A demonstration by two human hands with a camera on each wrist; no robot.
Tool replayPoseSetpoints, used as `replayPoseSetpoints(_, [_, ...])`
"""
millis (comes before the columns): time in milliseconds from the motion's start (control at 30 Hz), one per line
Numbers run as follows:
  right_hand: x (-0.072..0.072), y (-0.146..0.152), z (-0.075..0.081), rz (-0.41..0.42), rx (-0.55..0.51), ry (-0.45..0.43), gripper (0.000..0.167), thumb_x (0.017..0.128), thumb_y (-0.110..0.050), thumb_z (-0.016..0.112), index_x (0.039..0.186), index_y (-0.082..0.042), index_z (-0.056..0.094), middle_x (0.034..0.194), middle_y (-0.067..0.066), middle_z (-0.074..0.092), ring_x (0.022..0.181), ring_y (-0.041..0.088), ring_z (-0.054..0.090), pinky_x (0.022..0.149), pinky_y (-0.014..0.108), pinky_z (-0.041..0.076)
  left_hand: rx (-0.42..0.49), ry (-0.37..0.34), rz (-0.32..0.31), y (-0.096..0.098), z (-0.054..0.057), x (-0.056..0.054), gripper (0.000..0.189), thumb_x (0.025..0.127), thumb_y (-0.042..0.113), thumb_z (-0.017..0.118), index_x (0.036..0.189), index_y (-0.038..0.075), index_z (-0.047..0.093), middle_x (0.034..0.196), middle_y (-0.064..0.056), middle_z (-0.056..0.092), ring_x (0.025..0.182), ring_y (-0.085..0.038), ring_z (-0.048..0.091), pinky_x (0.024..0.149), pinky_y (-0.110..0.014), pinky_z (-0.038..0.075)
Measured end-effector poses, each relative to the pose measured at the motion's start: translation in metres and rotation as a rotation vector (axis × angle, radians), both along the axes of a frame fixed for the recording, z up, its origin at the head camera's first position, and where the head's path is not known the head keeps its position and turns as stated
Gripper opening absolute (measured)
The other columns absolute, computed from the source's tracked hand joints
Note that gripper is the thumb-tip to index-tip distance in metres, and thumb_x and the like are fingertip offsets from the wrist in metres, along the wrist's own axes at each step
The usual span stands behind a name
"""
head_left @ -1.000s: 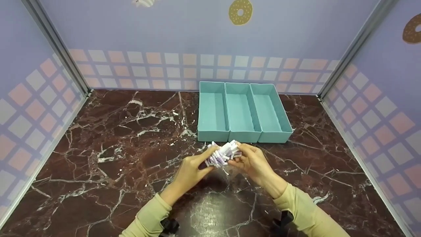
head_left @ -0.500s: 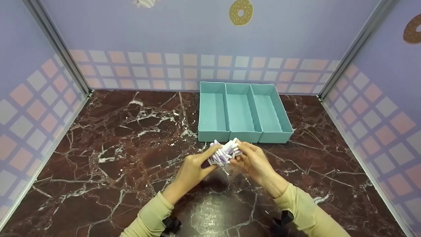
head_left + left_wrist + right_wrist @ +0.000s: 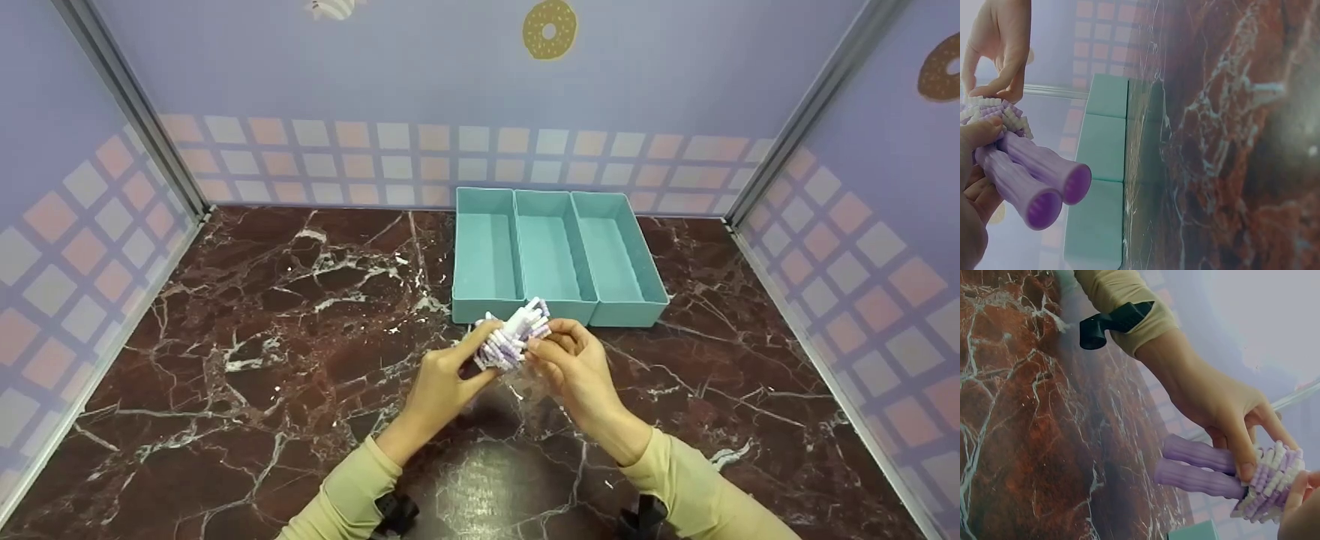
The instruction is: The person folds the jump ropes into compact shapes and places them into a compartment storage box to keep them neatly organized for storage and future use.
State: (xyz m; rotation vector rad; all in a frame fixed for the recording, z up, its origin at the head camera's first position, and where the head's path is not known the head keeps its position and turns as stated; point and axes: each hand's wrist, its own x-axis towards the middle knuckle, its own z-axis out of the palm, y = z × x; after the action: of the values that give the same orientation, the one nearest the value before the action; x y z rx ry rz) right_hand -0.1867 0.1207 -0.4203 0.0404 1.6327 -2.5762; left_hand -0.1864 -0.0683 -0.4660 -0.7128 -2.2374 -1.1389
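Observation:
A beaded jump rope, folded into a compact bundle of white and purple beads, is held up between both hands in front of the bins. My left hand grips the left side of the bundle, thumb pressed on the beads beside the handles. Two purple handles stick out of the bundle side by side, their hollow ends facing the left wrist camera; the right wrist view shows the handles lengthwise. At the other side, my right hand pinches the beads with fingertips and thumb.
Three joined teal bins stand behind the hands against the patterned back wall. Below is a dark red marbled tabletop with white veins. Side walls close it in left and right.
The bundle has risen slightly away from me and now overlaps the bins' front edge. My right hand's fingers have shifted lower along its right side, and my left hand has moved slightly right.

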Motion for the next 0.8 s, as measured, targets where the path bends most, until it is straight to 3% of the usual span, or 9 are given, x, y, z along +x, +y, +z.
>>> replayPoseSetpoints(233, [0.0033, -0.005, -0.0006, -0.087, 0.047, 0.047, 0.022, 0.088, 0.007, 0.063, 0.106, -0.001, 0.052, 0.088, 0.002, 0.062, 0.075, 0.01, 0.061, 0.066, 0.018, 0.058, 0.035, 0.075, 0.044, 0.0062, -0.0028, 0.0009, 0.065, 0.075, 0.009, 0.083, 0.135, 0.01, 0.059, 0.093, -0.019, 0.076, 0.061, -0.022, 0.069, 0.06, -0.025, 0.06])
replayPoseSetpoints(433, [0.0013, -0.0077, 0.0041, -0.103, -0.051, 0.04, 0.025, 0.091, 0.006, 0.058, 0.113, -0.001, 0.047, 0.082, 0.0, 0.062, 0.065, 0.008, 0.059, 0.06, 0.016, 0.055, 0.079, 0.157, 0.075, 0.0084, -0.0035, -0.0009, 0.062, 0.073, 0.012, 0.085, 0.131, 0.01, 0.061, 0.091, -0.017, 0.077, 0.062, -0.019, 0.069, 0.063, -0.023, 0.059])
replayPoseSetpoints(600, [0.0006, -0.0076, 0.0042, -0.087, -0.113, 0.033, 0.02, 0.094, 0.007, 0.055, 0.101, -0.008, 0.042, 0.086, -0.002, 0.055, 0.067, 0.007, 0.058, 0.062, 0.014, 0.054, 0.084, 0.172, 0.074, 0.0079, -0.006, -0.0017, 0.063, 0.073, 0.014, 0.085, 0.131, 0.01, 0.061, 0.091, -0.016, 0.077, 0.061, -0.016, 0.069, 0.062, -0.021, 0.058])
replayPoseSetpoints(800, [0.0002, -0.0051, 0.0015, -0.066, -0.137, 0.032, 0.01, 0.097, 0.0, 0.054, 0.094, -0.009, 0.052, 0.085, 0.0, 0.057, 0.068, 0.008, 0.06, 0.062, 0.015, 0.055, 0.052, 0.172, 0.072, 0.0072, -0.0076, -0.0007, 0.063, 0.073, 0.013, 0.085, 0.132, 0.01, 0.06, 0.093, -0.016, 0.077, 0.065, -0.018, 0.072, 0.065, -0.024, 0.06])
